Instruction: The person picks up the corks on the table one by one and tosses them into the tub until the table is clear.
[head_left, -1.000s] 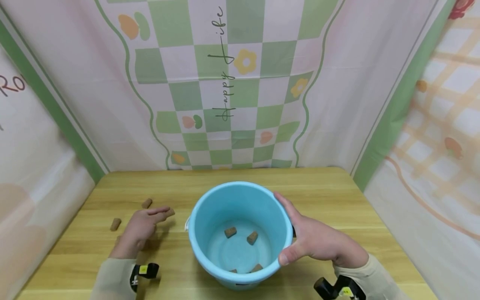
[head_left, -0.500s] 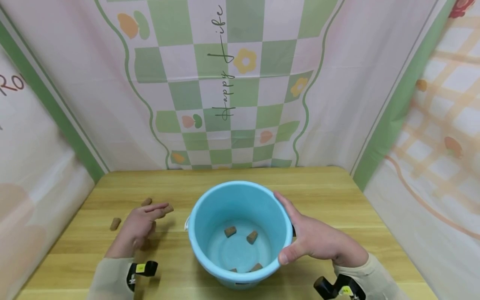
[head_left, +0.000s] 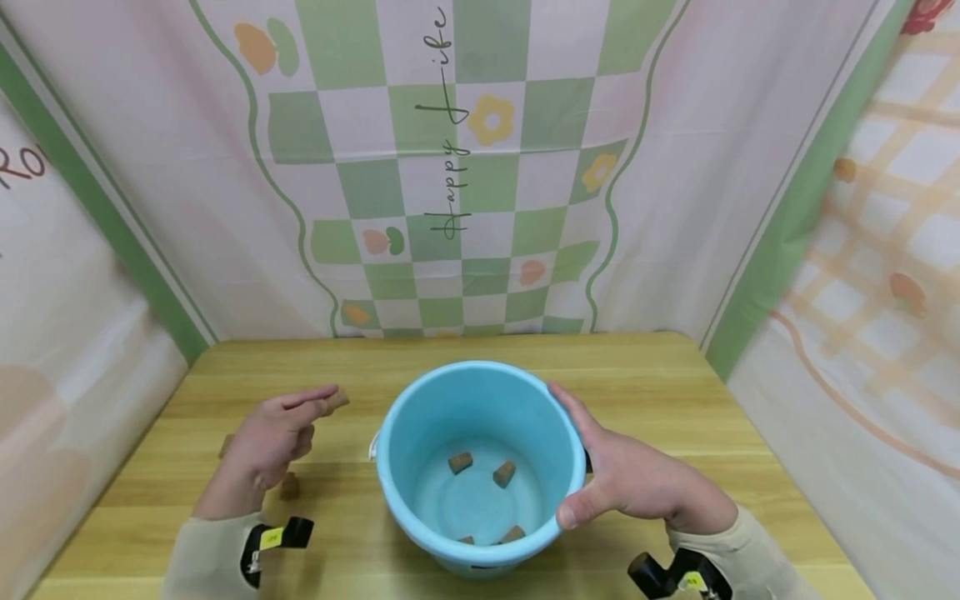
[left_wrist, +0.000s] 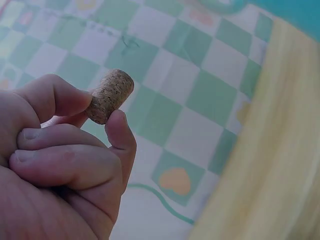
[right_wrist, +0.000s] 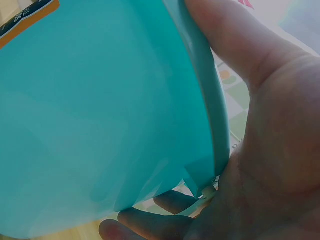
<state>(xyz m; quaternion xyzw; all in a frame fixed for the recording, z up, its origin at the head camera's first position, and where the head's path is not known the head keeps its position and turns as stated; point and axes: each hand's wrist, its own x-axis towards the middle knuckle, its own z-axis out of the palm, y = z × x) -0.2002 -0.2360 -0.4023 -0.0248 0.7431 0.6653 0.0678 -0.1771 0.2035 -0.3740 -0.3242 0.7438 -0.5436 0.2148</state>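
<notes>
Pinching: the left hand (head_left: 266,433) grips one cork (left_wrist: 111,95) between its fingertips, the other fingers curled toward the palm.
Held cork's place: in the head view, at about 10 o'clock from the blue bucket (head_left: 480,392), outside it and apart from its rim.
Steadying: the right hand (head_left: 637,475) grips the bucket at 3 o'clock, spread wide, thumb over the rim at 4, a finger on the rim between 1 and 2, other fingers along the outside.
Inside the bucket: four corks (head_left: 504,474); two in plain view on the bottom, toward 10 and 2 o'clock, two partly hidden by the near wall, toward 5 and 6.
On the worktop (head_left: 660,383): a loose cork (head_left: 225,447), half covered by the left hand, at 9 o'clock from the bucket; a shaded brown piece (head_left: 290,486) by the left wrist, also near 9, looks like another.
Just changed: over the last second, the left hand and its cork have shifted toward 12 o'clock. A cork beyond those fingers has gone from sight, probably covered by the hand. Bucket, contents and right hand look unchanged.
Meaning: the held cork seems lifted clear of the worktop, but the bucket's visible count is no higher; its opening lies toward 4 o'clock from that cork.
</notes>
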